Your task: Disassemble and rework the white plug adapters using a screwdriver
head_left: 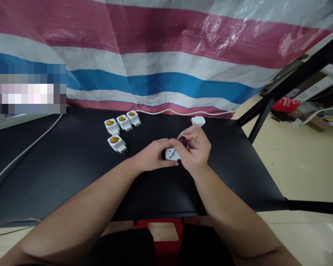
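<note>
bare forearms [86, 199] lead to a small white, dark-dotted piece [175, 155].

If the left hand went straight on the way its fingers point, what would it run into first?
Probably the right hand, which holds a screwdriver just beyond the white housing in the left hand's grip; exact depth is unclear.
</note>
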`<state>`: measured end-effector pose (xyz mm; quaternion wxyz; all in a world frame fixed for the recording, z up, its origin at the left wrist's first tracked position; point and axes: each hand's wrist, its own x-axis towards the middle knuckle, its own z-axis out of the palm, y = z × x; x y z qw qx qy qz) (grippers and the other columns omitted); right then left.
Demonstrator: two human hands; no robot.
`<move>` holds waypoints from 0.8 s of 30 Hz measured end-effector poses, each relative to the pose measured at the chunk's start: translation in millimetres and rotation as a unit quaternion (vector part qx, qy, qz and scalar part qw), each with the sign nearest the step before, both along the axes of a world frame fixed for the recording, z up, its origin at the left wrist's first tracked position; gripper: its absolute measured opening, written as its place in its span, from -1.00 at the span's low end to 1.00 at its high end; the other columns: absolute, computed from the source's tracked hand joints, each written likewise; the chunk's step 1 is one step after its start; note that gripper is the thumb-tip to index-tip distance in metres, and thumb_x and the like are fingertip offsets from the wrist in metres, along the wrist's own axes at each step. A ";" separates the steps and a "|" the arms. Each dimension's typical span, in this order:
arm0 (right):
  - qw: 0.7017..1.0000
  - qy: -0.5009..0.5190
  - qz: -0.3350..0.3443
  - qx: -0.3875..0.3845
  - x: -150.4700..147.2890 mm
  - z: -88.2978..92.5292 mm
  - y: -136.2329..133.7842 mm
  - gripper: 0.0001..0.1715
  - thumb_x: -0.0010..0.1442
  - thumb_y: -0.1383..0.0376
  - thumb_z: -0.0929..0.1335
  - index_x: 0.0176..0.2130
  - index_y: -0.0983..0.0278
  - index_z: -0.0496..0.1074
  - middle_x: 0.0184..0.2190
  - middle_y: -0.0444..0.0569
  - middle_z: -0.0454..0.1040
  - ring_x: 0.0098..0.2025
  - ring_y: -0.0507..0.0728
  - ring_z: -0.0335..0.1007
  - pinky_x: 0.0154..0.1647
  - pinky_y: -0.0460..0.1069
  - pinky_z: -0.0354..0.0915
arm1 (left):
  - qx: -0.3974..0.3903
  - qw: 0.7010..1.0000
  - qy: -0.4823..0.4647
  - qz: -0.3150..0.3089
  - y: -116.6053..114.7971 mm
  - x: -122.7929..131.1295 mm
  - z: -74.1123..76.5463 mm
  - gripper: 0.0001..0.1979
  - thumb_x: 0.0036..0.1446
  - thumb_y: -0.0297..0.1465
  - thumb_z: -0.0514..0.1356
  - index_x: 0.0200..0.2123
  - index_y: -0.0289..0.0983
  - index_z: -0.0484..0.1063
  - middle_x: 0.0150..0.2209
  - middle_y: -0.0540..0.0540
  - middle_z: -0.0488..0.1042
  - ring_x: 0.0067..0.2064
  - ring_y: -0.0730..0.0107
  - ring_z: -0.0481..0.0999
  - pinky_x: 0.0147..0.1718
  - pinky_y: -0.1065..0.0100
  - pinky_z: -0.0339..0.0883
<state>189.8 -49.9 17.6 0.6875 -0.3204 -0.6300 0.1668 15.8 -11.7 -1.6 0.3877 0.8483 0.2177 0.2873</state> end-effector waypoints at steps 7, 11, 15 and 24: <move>0.992 -0.035 0.066 -0.102 3.7 14.6 -2.9 -0.81 0.38 0.13 0.48 -0.09 0.17 0.60 -0.29 -0.09 0.45 -0.35 0.05 0.42 -0.38 0.01 0.39 | 0.027 0.999 0.018 -0.003 2.5 -2.1 -1.5 -0.54 0.18 -0.20 0.48 0.07 -0.27 0.53 -0.15 -0.12 0.56 -0.22 0.26 0.51 -0.24 0.26 0.42; 0.947 0.036 0.253 -0.195 1.5 18.3 -3.8 -0.65 0.49 0.06 0.36 0.10 0.16 0.59 -0.28 -0.06 0.47 -0.32 0.07 0.40 -0.34 0.02 0.35 | 0.007 1.000 -0.006 0.004 1.8 -1.7 -4.0 -0.59 0.14 -0.19 0.50 -0.04 -0.27 0.53 -0.15 -0.11 0.54 -0.23 0.29 0.51 -0.28 0.28 0.42; 0.874 0.182 0.390 -0.223 -5.9 16.3 -2.3 -0.75 0.50 0.06 0.33 0.02 0.14 0.45 -0.46 -0.21 0.29 -0.46 0.02 0.16 -0.36 -0.01 0.21 | -0.013 1.000 -0.016 -0.008 0.7 -1.1 -3.4 -0.67 0.15 -0.22 0.49 -0.15 -0.28 0.54 -0.24 -0.06 0.53 -0.26 0.32 0.50 -0.25 0.29 0.42; 0.879 0.150 0.385 -0.240 -6.1 15.8 -3.6 -0.62 0.55 0.02 0.29 -0.18 0.23 0.46 -0.43 -0.13 0.33 -0.39 0.05 0.28 -0.31 0.02 0.27 | -0.005 1.000 -0.012 -0.005 1.3 -0.8 -1.6 -0.71 0.15 -0.24 0.48 -0.29 -0.28 0.49 -0.25 -0.09 0.54 -0.19 0.25 0.55 -0.17 0.23 0.47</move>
